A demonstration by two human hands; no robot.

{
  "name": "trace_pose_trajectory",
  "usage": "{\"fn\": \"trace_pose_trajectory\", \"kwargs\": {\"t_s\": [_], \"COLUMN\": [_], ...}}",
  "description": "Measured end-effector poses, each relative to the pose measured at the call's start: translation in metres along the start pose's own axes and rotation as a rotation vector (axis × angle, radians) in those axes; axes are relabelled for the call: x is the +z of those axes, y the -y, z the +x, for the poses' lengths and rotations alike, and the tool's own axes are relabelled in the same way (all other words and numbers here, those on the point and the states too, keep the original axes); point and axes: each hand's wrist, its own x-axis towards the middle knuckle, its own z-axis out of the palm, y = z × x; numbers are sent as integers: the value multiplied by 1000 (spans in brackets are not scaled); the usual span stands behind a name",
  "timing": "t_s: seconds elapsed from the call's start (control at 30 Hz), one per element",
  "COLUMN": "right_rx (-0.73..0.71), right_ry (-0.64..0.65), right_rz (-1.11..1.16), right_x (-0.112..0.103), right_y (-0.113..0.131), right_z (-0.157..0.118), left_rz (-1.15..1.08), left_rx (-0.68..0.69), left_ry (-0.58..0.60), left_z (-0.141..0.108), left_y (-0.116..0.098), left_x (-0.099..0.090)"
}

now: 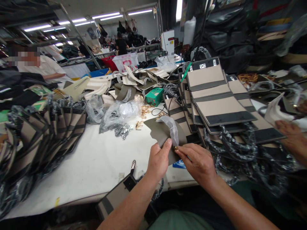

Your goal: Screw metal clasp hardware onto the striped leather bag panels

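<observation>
My left hand [158, 161] is closed on a dark olive leather-like panel [158, 131], its thumb pressed on top. A clear plastic-wrapped strip [171, 126] curves over the panel. With thumb and fingertips, my right hand [200, 161] pinches a small gold metal fitting [176, 148] at the panel, by the lower end of that strip. How the fitting sits on the panel is hidden by my fingers. Below my left forearm lies a beige and black panel piece [117, 191] at the table edge.
To the right stand stacked beige and black panels [220, 108] with plastic-wrapped handles [237, 143]; more panels [48, 137] fan out at left. Gold hardware [145, 111], a green box [154, 96] and plastic bags [122, 110] lie ahead. Another person's hand [291, 135] is at far right.
</observation>
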Motion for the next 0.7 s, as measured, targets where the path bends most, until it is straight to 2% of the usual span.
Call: {"fn": "trace_pose_trajectory", "kwargs": {"t_s": [0.27,0.33,0.4,0.5,0.6,0.63,0.7], "right_rx": [-443,-496,-455,-204,276,448,732], "right_ry": [255,309,304,124,-142,-177,-154], "right_rz": [-32,-54,-54,34,243,375,702], "right_x": [-23,-26,-28,-27,-28,-30,-38], "right_y": [-20,-22,-20,-11,1,6,17], "right_z": [16,20,19,9,1,-1,-1], "left_rz": [41,35,-3,-43,48,99,220], "left_rx": [-6,-17,-46,-97,-144,-188,-293], "left_ry": [103,108,85,8,-39,-11,121], "left_z": [5,6,5,-1,-13,-18,-27], "left_y": [-6,-8,-12,-22,-34,-36,-38], "left_x": [-7,-6,-5,-3,-2,-2,1]}}
